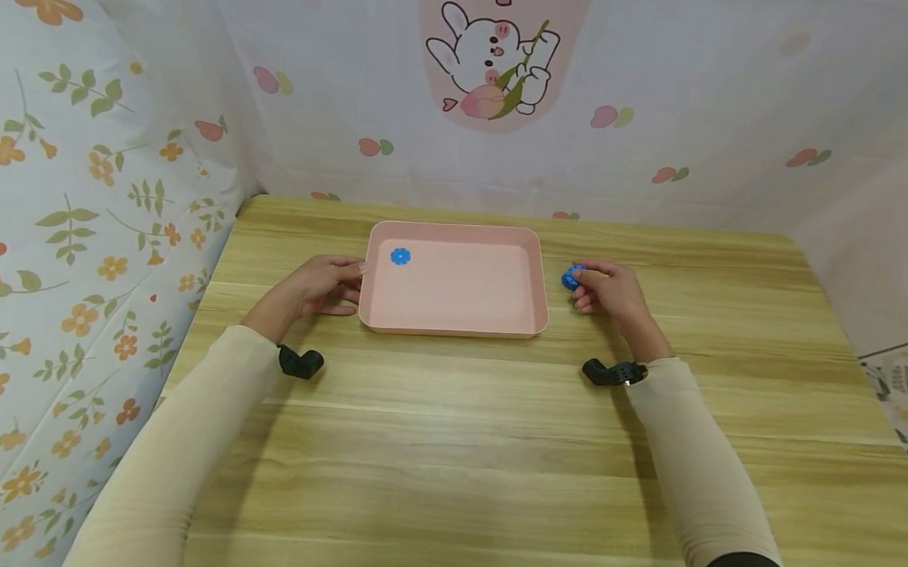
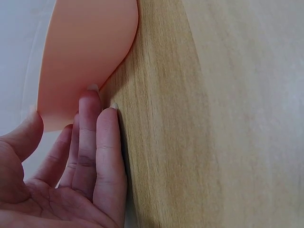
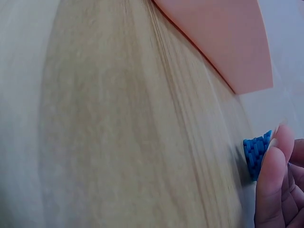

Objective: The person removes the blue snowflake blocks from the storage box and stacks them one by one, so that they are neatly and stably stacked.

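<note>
A pink rectangular tray (image 1: 452,327) lies on the table, with one flat blue notched disc, flower-shaped (image 1: 400,257), in its upper left part. At the tray's left side is my left hand (image 1: 325,286). Its thumb meets the rim and its fairly straight fingers touch the outer wall, as the left wrist view shows. To the right of the tray, my right hand (image 1: 611,291) pinches a short stack of blue notched discs (image 3: 256,154) between thumb and fingers. The stack stays close to the tabletop; whether it touches the wood I cannot tell.
The wood-grain table (image 1: 448,450) reaches back to a white printed cloth (image 1: 318,87). A floral cloth (image 1: 87,262) hangs along the left side. Each wrist wears a black camera mount, one at left (image 1: 301,362) and one at right (image 1: 612,372).
</note>
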`<state>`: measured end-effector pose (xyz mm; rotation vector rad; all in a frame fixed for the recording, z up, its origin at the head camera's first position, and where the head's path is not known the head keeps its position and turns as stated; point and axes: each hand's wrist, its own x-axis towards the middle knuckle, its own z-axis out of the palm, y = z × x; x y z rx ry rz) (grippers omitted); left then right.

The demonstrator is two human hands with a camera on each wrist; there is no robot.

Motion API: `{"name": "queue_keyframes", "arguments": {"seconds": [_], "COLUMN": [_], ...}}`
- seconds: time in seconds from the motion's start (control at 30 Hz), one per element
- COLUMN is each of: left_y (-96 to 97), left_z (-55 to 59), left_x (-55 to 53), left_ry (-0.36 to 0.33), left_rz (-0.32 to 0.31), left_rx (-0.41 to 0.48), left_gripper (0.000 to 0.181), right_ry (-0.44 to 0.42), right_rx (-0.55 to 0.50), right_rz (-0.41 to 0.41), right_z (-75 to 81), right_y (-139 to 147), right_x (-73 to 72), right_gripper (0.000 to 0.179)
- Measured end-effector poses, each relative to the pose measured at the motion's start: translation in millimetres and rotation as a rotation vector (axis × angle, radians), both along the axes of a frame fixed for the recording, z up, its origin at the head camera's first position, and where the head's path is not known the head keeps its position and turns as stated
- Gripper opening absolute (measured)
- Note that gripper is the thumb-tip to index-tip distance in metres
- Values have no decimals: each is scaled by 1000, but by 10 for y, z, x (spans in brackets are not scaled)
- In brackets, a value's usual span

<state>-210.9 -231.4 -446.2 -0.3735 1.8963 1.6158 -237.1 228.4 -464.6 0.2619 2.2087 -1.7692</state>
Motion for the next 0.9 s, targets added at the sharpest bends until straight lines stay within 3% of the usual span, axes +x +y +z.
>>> {"name": "queue_keyframes", "arguments": {"seconds": [0.4,0.67,0.9], "left_y": [8,4,-8], "left_z": [3,8,3], "left_x": [0,7,7], "left_ry": [-1,3,6], "left_rz": [6,3,4], "left_rx": [0,11,14], "left_gripper": [49,49,49], "right_ry": [-32,-60,-16], "right_rx": [68,161,216], "right_rz": [65,142,189], "right_z": [15,219,453], "right_y": [64,141,73], "right_x": [-48,-145,-273], "right_gripper": [50,56,58]}}
